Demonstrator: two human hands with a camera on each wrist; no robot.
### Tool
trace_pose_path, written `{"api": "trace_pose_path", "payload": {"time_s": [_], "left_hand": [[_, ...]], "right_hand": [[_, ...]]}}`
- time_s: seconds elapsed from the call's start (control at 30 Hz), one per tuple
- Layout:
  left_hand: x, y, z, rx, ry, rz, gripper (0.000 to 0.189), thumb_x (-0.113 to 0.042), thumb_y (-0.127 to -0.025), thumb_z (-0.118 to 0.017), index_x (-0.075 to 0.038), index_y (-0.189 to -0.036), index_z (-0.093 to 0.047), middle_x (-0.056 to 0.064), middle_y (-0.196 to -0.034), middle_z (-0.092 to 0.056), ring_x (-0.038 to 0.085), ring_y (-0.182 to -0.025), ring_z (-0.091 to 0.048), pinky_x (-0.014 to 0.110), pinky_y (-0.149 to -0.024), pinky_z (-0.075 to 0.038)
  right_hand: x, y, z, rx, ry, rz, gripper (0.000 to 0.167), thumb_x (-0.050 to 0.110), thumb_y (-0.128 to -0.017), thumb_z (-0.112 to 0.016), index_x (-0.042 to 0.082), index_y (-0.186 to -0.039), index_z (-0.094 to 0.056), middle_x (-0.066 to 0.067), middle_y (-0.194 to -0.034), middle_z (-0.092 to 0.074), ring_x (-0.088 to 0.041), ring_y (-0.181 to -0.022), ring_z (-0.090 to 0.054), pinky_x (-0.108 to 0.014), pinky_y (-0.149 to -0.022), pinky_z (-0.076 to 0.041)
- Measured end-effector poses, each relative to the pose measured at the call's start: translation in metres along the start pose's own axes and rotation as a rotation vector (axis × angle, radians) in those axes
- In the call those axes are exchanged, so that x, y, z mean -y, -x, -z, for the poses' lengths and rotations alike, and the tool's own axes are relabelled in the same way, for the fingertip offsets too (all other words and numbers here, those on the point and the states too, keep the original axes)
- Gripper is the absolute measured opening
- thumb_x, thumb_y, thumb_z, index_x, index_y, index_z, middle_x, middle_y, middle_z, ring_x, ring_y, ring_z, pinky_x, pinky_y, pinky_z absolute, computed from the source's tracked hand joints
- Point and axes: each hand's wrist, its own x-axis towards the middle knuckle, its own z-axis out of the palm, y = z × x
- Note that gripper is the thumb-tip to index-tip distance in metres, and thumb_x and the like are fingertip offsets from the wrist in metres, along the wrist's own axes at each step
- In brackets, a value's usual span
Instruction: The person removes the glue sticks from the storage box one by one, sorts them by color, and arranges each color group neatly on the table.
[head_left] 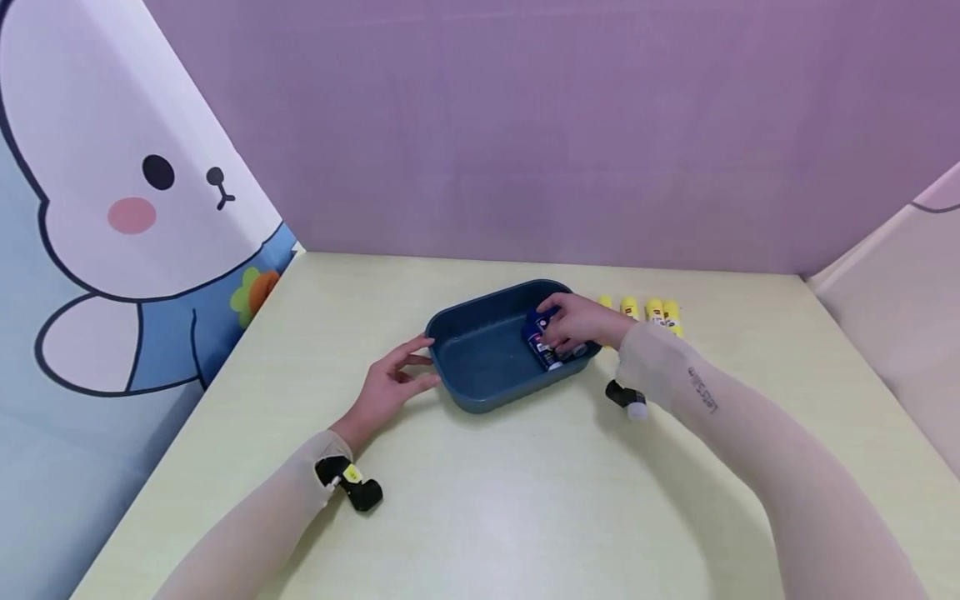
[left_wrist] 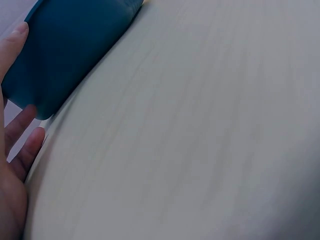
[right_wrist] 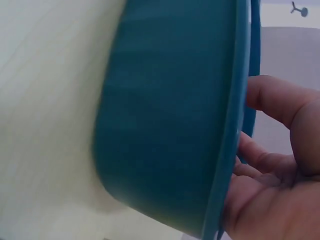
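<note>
A dark teal plastic tray (head_left: pixel 487 400) stands on the table, its long side slanting up to the right. My left hand (head_left: pixel 386 387) is at the tray's left end, its fingers fairly straight and spread against the outer wall. In the left wrist view, a thumb (left_wrist: pixel 15 45) and fingertips lie against the teal wall. My right hand (head_left: pixel 581 321) reaches over the right end into the tray, fingers curled at several dark blue tubes (head_left: pixel 536 343) with white ends. It pinches one of these, though the rim hides the fingertips in the right wrist view.
Several yellow glue sticks (head_left: pixel 655 312) are lined up on the table behind my right wrist, partly hidden by it. A purple backdrop (head_left: pixel 525 150) rises behind the table's far edge. A cloth with a cartoon animal (head_left: pixel 135 150) hangs at the left.
</note>
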Motion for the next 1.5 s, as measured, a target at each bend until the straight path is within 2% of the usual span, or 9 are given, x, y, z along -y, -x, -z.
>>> {"api": "trace_pose_path", "payload": {"time_s": [0.13, 0.33, 0.5, 0.57, 0.67, 1.03, 1.33, 1.5], "left_hand": [[0.0, 0.0, 0.001, 0.001, 0.003, 0.018, 0.054, 0.006, -0.087, -0.073, 0.008, -0.137, -0.053, 0.023, -0.145, -0.048, 0.048, -0.113, -0.058, 0.022, -0.071, -0.047], [-0.001, 0.002, 0.004, 0.006, 0.018, 0.02, 0.053, 0.005, -0.087, -0.073, 0.007, -0.137, -0.054, 0.024, -0.147, -0.046, 0.049, -0.114, -0.058, 0.021, -0.071, -0.048], [-0.001, 0.002, 0.005, 0.01, 0.016, 0.02, 0.053, 0.005, -0.087, -0.073, 0.006, -0.137, -0.053, 0.023, -0.147, -0.046, 0.048, -0.114, -0.058, 0.021, -0.072, -0.047], [-0.002, 0.002, 0.005, 0.011, 0.016, 0.018, 0.054, 0.004, -0.087, -0.073, 0.006, -0.137, -0.053, 0.024, -0.147, -0.046, 0.048, -0.114, -0.058, 0.021, -0.072, -0.047], [-0.002, 0.002, 0.005, 0.014, 0.02, 0.019, 0.054, 0.004, -0.088, -0.073, 0.006, -0.138, -0.053, 0.024, -0.148, -0.045, 0.048, -0.114, -0.058, 0.02, -0.072, -0.048], [-0.002, 0.001, 0.005, 0.015, 0.017, 0.038, 0.054, 0.003, -0.088, -0.073, 0.006, -0.138, -0.053, 0.021, -0.147, -0.047, 0.045, -0.115, -0.058, 0.021, -0.072, -0.046], [-0.001, 0.001, 0.006, 0.011, 0.017, 0.039, 0.054, 0.003, -0.088, -0.073, 0.005, -0.138, -0.053, 0.02, -0.146, -0.048, 0.046, -0.115, -0.058, 0.022, -0.072, -0.047], [0.0, 0.002, 0.007, 0.014, 0.017, 0.032, 0.054, 0.003, -0.088, -0.073, 0.006, -0.138, -0.052, 0.021, -0.146, -0.048, 0.046, -0.114, -0.058, 0.023, -0.072, -0.048]], "right_hand": [[0.005, -0.004, -0.006, -0.031, 0.097, -0.009, 0.063, -0.003, -0.087, -0.07, -0.005, -0.142, -0.04, -0.019, -0.105, -0.066, -0.024, -0.085, -0.068, -0.042, -0.08, -0.057], [0.015, -0.006, -0.021, -0.06, 0.322, -0.031, 0.065, 0.003, -0.082, -0.078, 0.0, -0.139, -0.048, -0.014, -0.094, -0.069, -0.021, -0.072, -0.067, -0.036, -0.068, -0.058], [0.019, -0.008, -0.031, -0.031, 0.372, -0.06, 0.067, 0.008, -0.083, -0.078, 0.004, -0.142, -0.047, -0.02, -0.116, -0.06, -0.021, -0.076, -0.068, -0.033, -0.064, -0.057], [0.019, -0.009, -0.031, -0.024, 0.355, -0.072, 0.067, 0.007, -0.084, -0.077, 0.006, -0.143, -0.046, -0.021, -0.124, -0.054, -0.022, -0.08, -0.068, -0.033, -0.064, -0.057], [0.018, -0.01, -0.031, -0.014, 0.332, -0.079, 0.068, 0.006, -0.084, -0.077, 0.007, -0.144, -0.045, -0.022, -0.128, -0.051, -0.023, -0.082, -0.067, -0.033, -0.064, -0.058], [0.011, -0.007, -0.023, -0.011, 0.177, -0.059, 0.068, 0.003, -0.083, -0.076, 0.007, -0.143, -0.046, -0.023, -0.122, -0.057, -0.026, -0.083, -0.067, -0.036, -0.068, -0.058], [0.006, -0.001, -0.017, -0.028, 0.01, 0.003, 0.068, -0.002, -0.082, -0.072, 0.004, -0.143, -0.043, -0.019, -0.105, -0.067, -0.021, -0.077, -0.066, -0.039, -0.069, -0.058], [0.007, 0.003, -0.014, -0.043, -0.052, 0.029, 0.068, -0.002, -0.084, -0.07, 0.002, -0.145, -0.04, -0.02, -0.107, -0.064, -0.021, -0.078, -0.067, -0.04, -0.07, -0.058]]}}
